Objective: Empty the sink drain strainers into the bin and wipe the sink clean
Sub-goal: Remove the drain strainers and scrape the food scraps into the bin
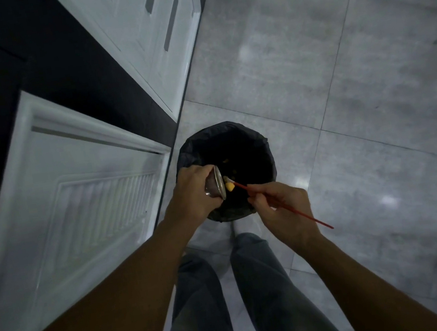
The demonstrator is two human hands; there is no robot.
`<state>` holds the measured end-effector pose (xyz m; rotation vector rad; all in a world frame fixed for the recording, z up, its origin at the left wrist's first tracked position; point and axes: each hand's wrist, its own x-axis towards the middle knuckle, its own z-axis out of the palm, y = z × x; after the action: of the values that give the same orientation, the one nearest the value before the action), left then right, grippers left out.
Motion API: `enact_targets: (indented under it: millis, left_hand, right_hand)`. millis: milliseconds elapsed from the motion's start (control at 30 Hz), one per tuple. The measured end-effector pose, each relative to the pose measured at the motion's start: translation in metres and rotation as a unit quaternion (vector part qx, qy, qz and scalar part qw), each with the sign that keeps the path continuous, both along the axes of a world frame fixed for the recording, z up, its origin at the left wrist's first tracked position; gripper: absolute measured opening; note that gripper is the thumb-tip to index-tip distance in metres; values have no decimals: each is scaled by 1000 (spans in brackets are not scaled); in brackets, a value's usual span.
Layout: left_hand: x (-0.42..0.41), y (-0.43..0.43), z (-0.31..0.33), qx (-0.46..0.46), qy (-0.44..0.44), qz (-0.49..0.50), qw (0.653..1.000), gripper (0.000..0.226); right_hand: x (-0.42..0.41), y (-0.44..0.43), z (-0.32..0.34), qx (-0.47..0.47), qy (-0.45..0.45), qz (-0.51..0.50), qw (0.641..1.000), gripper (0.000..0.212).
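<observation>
A round bin (247, 138) lined with a black bag stands on the floor in front of my feet, with a few food scraps at its bottom. My left hand (192, 194) grips a shiny metal sink strainer (216, 185), tipped on its side over the bin's near rim. My right hand (283, 206) holds a thin red stick (301, 212) whose tip touches a yellow scrap (229, 187) at the strainer's mouth. The sink is out of view.
White cabinet doors (77, 214) run along my left, with more white doors (153, 41) further ahead and a dark gap between them. Grey floor tiles (356, 88) spread to the right. My legs in grey trousers (260, 300) stand just behind the bin.
</observation>
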<state>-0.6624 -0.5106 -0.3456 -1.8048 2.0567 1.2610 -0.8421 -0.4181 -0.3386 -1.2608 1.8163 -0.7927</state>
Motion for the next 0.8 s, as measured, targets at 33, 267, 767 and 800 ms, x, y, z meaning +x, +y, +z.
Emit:
enact_targets:
  millis: [33, 267, 767, 800]
  left_hand:
    - [1, 0, 0, -1, -5, -2, 1000, 74]
    - [-5, -2, 2, -16, 18, -43, 999, 68]
    - [4, 0, -5, -35, -9, -50, 998, 70]
    - [4, 2, -6, -35, -7, -45, 998, 70]
  right_hand:
    - [-1, 1, 1, -7, -5, -9, 1000, 23]
    - [8, -1, 6, 56, -137, 13, 989, 26]
    - [-9, 2, 3, 88, -118, -61, 987, 23]
    - [-6, 2, 3, 93, -127, -56, 986, 23]
